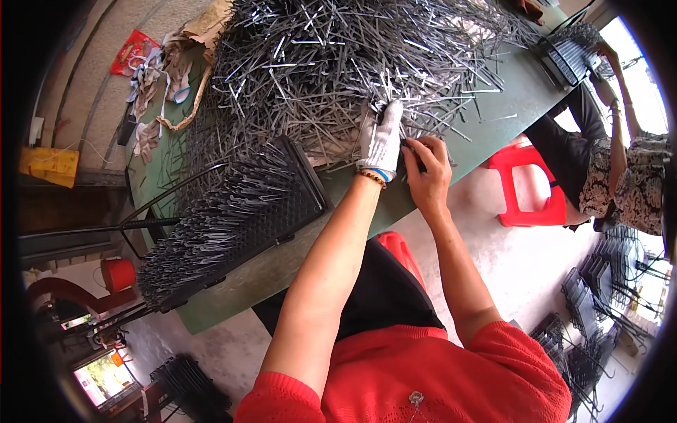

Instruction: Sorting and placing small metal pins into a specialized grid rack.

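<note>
A large heap of thin dark metal rods [303, 77], some with a small bend at one end, covers the far part of the green table. My left hand [381, 144], in a white glove with a beaded bracelet at the wrist, reaches to the heap's near edge, its fingers closed round several rods. Close beside it, my bare right hand [429, 173] has its thumb and fingers pinched together at the table's edge; what is between them is too small to tell. Left of my arms, a black perforated rack [303, 194] lies tilted, packed with upright rods over much of its surface.
Cloth gloves and rags [151, 95] lie at the table's far left. At the right, a co-worker [624, 162] handles another rack [568, 60] near a red plastic stool [522, 185]. More filled racks [589, 296] stand on the floor at lower right.
</note>
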Motion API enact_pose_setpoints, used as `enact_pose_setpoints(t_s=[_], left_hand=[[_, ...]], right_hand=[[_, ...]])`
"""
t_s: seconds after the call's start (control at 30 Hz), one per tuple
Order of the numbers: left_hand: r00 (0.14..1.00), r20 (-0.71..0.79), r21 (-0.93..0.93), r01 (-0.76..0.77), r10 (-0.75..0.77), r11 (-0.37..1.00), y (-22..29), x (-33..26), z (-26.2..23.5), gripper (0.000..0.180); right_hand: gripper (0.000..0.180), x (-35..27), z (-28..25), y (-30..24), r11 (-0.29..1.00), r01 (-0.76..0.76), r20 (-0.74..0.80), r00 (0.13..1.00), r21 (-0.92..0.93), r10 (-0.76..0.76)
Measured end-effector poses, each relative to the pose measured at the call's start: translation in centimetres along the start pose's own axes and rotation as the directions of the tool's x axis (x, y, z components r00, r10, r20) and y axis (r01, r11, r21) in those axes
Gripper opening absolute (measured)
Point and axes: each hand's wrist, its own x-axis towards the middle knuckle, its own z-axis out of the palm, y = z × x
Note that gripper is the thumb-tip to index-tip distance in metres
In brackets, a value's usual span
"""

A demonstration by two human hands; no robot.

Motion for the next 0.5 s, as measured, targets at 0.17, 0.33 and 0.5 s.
enact_pose_setpoints(t_s=[0.17, 0.33, 0.5], left_hand=[[1.0, -0.012, 0.078, -0.02, 0.021, 0.997, -0.1, 0.1, 0.6, 0.036], [0.992, -0.128, 0.035, 0.006, -0.001, 0.999, -2.6, 1.7, -1.4, 0.044], [0.997, -0.068, -0.307, 0.008, -0.03, 0.952, 0.8, 2.2, 0.1, 0.024]], right_hand=[[0.021, 0.0, -0.2, 0.1, 1.0, 0.018, -0.028, 0.999, -0.004, -0.018], [0.021, -0.3, 0.0, -0.4, 0.993, -0.081, -0.039, 0.996, 0.085, 0.084], [0.018, -0.5, -0.6, -0.3, 0.987, -0.088, -0.121, 0.987, 0.137, 0.105]])
